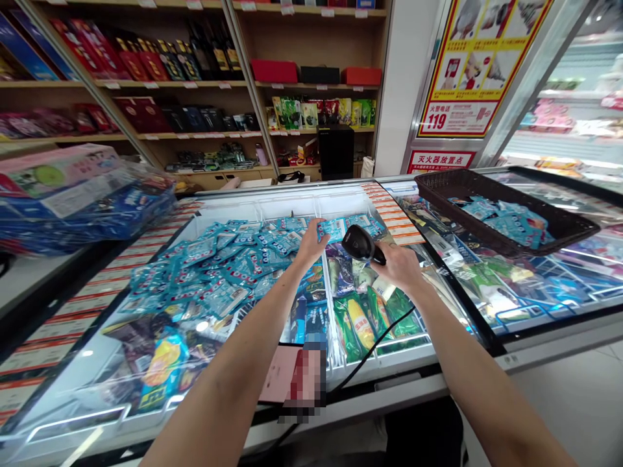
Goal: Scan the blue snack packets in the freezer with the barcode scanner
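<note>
The left hand [312, 243] has its grip pinched on a blue packet [335, 229] over the freezer [272, 193]; the right hand [400, 264] clasps a scanner [359, 242]. Some similar packets [516, 222] lie in the basket [581, 228]; a large heap [228, 266] seemingly remains.

Pink object [281, 373] partly masked by pixelation, forearms [250, 340] cut off by the bottom edge, scanner grip [378, 254] partly hidden by right hand [403, 266], fine poster print [460, 121] (too small) cannot be read
</note>
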Motion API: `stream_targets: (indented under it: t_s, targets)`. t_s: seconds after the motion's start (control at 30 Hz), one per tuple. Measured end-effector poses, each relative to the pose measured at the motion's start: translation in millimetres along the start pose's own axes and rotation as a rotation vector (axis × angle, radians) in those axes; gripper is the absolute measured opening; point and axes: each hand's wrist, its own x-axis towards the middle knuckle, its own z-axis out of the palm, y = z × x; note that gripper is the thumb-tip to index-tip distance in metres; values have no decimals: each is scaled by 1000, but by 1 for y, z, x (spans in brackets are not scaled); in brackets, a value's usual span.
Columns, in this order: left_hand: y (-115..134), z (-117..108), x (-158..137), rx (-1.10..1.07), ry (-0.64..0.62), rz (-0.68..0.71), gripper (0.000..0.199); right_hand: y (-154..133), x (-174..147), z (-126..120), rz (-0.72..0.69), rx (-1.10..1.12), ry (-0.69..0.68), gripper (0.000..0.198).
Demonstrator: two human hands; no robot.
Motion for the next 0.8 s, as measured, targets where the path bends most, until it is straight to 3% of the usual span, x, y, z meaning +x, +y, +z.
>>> stream_targets:
  t_s: [0.23, 0.37, 0.43, 0.5, 0.63, 0.8]
  targets:
    - [18, -19, -13, 181, 51, 20, 45, -2, 0, -2, 2, -1, -36, 39]
    - [18, -37, -34, 449, 129, -34, 45, -2, -2, -2, -22, -6, -17, 37]
    - [15, -41, -43, 579, 182, 13, 49, -3, -2, -2, -18, -18, -16, 37]
    - [11, -42, -49, 653, 106, 138, 53, -3, -3, -2, -14, -27, -20, 36]
    - [-2, -43, -54, 679, -285, 370, 58, -3, -3, -2, -8, -32, -34, 37]
    - [-15, -53, -59, 671, -266, 401, 51, -2, -3, -2, -5, -35, -49, 38]
